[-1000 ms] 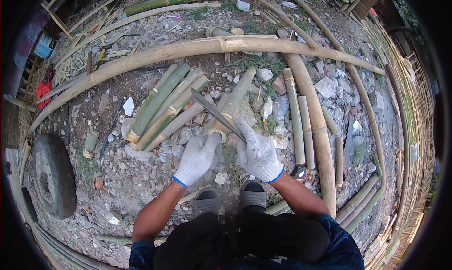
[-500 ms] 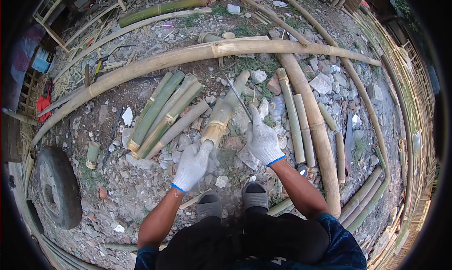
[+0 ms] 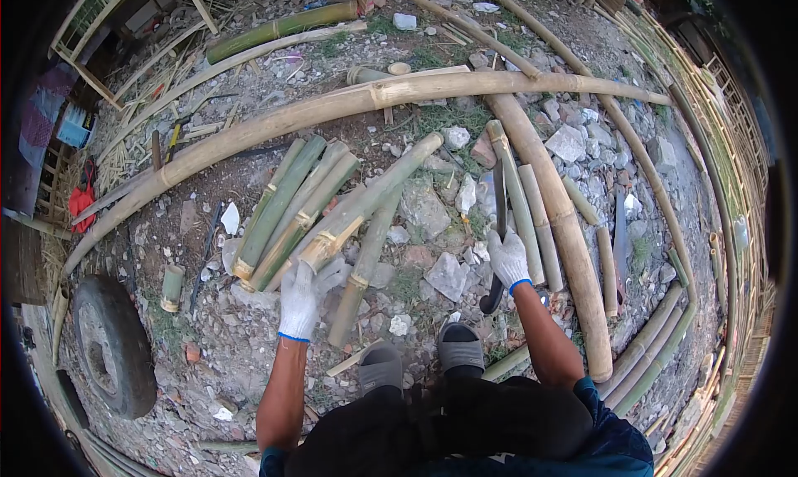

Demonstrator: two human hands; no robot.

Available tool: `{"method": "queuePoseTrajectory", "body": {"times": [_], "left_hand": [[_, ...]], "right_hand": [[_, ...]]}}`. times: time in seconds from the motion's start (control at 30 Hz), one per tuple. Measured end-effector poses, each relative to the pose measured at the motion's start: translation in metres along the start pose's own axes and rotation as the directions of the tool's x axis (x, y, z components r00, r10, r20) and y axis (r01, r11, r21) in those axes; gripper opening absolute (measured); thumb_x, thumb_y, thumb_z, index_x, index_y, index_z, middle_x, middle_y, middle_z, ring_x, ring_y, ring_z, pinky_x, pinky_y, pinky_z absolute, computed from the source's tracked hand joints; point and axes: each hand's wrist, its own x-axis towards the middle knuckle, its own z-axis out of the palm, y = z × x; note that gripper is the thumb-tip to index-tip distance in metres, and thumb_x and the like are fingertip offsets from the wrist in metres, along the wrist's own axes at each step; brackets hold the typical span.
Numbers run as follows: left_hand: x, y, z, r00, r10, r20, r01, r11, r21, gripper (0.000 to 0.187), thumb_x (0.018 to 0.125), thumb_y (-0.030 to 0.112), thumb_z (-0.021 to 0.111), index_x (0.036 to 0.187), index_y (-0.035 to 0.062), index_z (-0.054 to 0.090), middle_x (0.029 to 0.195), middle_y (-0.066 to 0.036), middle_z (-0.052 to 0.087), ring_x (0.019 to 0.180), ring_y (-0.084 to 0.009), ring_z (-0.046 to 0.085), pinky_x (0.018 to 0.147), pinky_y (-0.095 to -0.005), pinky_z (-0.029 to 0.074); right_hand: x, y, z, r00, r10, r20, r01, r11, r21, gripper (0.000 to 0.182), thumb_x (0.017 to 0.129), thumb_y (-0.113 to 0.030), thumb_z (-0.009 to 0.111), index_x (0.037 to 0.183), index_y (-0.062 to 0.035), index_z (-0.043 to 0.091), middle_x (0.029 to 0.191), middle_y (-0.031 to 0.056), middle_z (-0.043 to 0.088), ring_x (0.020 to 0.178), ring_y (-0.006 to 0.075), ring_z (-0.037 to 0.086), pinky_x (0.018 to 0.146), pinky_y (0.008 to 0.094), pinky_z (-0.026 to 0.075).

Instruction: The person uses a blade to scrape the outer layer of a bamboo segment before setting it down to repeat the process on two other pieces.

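My left hand [image 3: 303, 298], in a white glove, is closed on the near end of a bamboo piece [image 3: 366, 204] that slants up to the right. Another bamboo piece [image 3: 364, 273] lies under and beside it on the stones. Several green bamboo pieces [image 3: 278, 198] lie side by side just left of them. In my right hand [image 3: 507, 259], also gloved, is a long-bladed knife [image 3: 499, 196]; its dark handle [image 3: 492, 296] sticks out below the palm. The blade points away from me, beside a thin bamboo piece [image 3: 517, 202] on the right.
A long bamboo pole [image 3: 316, 103] arches across the ground ahead. Thick bamboo [image 3: 557, 227] lies on the right, with a saw-like blade [image 3: 619, 236] beyond it. At the left are a tyre [image 3: 114, 344] and a short bamboo piece [image 3: 172, 288]. Stones [image 3: 449, 277] surround my sandals [image 3: 461, 348].
My left hand has moved left with the bamboo piece, whose near end swung left. My right hand has moved right, and the blade now points straight ahead. Another bamboo piece shows beneath.
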Motion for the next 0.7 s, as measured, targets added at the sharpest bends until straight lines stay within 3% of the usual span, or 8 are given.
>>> {"method": "queuePoseTrajectory", "body": {"times": [0.07,0.13,0.17,0.3,0.43,0.5,0.6,0.7], "left_hand": [[-0.009,0.011,-0.022,0.995,0.098,-0.009,-0.098,0.995,0.016,0.056,0.113,0.036,0.046,0.147,-0.0082,0.046,0.133,-0.022,0.065,0.112,-0.0325,0.072,0.084,-0.0389,0.067],[-0.018,0.022,-0.051,0.99,0.017,-0.14,-0.043,0.981,-0.187,0.054,0.11,0.036,0.052,0.148,-0.0016,0.048,0.134,-0.021,0.066,0.112,-0.0326,0.073,0.077,-0.0368,0.068],[-0.017,0.02,-0.079,0.983,0.0,-0.184,-0.037,0.979,-0.199,0.052,0.109,0.037,0.053,0.149,0.0042,0.049,0.136,-0.017,0.065,0.114,-0.0298,0.072,0.078,-0.0367,0.066],[-0.024,0.036,-0.119,0.953,0.03,-0.303,-0.126,0.945,-0.302,0.05,0.108,0.033,0.056,0.146,0.0009,0.052,0.137,-0.017,0.065,0.118,-0.0276,0.07,0.086,-0.034,0.065],[-0.007,0.026,-0.163,0.889,0.016,-0.458,-0.228,0.882,-0.412,0.042,0.108,0.022,0.055,0.144,0.0013,0.053,0.136,-0.015,0.064,0.12,-0.0219,0.067,0.095,-0.0271,0.06],[0.001,0.026,-0.17,0.836,-0.059,-0.545,-0.229,0.865,-0.445,0.035,0.108,0.011,0.05,0.14,-0.0015,0.056,0.132,-0.013,0.064,0.116,-0.0176,0.066,0.098,-0.0248,0.059],[0.001,0.013,-0.157,0.844,0.078,-0.531,-0.27,0.917,-0.294,0.032,0.108,0.01,0.048,0.136,-0.0031,0.058,0.133,-0.014,0.063,0.118,-0.0179,0.065,0.103,-0.0253,0.058],[0.001,0.016,-0.143,0.825,-0.02,-0.564,-0.298,0.833,-0.466,0.043,0.11,0.024,0.049,0.14,-0.0061,0.053,0.137,-0.017,0.06,0.126,-0.0243,0.062,0.109,-0.0314,0.053]], "right_hand": [[0.013,0.015,-0.017,0.992,-0.022,-0.123,0.002,0.987,-0.162,0.041,0.1,-0.036,0.058,0.114,0.0009,0.069,0.104,0.0297,0.073,0.102,0.0469,0.07,0.09,0.0518,0.054],[0.03,0.036,-0.034,0.99,0.009,-0.139,-0.049,0.956,-0.288,0.041,0.1,-0.036,0.058,0.113,0.0009,0.07,0.102,0.0305,0.073,0.099,0.0469,0.071,0.09,0.0518,0.055],[0.035,0.048,-0.04,0.981,-0.028,-0.192,-0.035,0.947,-0.318,0.043,0.097,-0.039,0.062,0.109,0.0012,0.07,0.101,0.0306,0.073,0.098,0.0466,0.071,0.09,0.0517,0.056],[0.044,0.079,-0.052,0.977,0.106,-0.184,-0.187,0.838,-0.513,0.047,0.088,-0.043,0.07,0.11,-0.0016,0.07,0.103,0.0271,0.074,0.1,0.0429,0.073,0.09,0.0499,0.057],[0.027,0.065,-0.046,0.978,0.029,-0.205,-0.135,0.841,-0.524,0.057,0.081,-0.05,0.079,0.113,-0.0044,0.07,0.103,0.0233,0.075,0.098,0.0402,0.074,0.089,0.0472,0.058],[0.031,0.062,-0.042,0.983,0.097,-0.157,-0.171,0.802,-0.573,0.061,0.078,-0.052,0.081,0.113,-0.0037,0.07,0.104,0.0228,0.075,0.099,0.0399,0.074,0.088,0.0469,0.059],[0.036,0.065,-0.047,0.985,0.135,-0.107,-0.172,0.767,-0.619,0.063,0.074,-0.055,0.082,0.106,-0.0009,0.075,0.102,0.0229,0.076,0.099,0.0385,0.075,0.088,0.0458,0.059],[0.036,0.061,-0.056,0.991,0.098,-0.087,-0.131,0.788,-0.601,0.06,0.073,-0.054,0.081,0.098,0.0004,0.079,0.099,0.0245,0.077,0.097,0.0374,0.076,0.088,0.0458,0.059]]}}
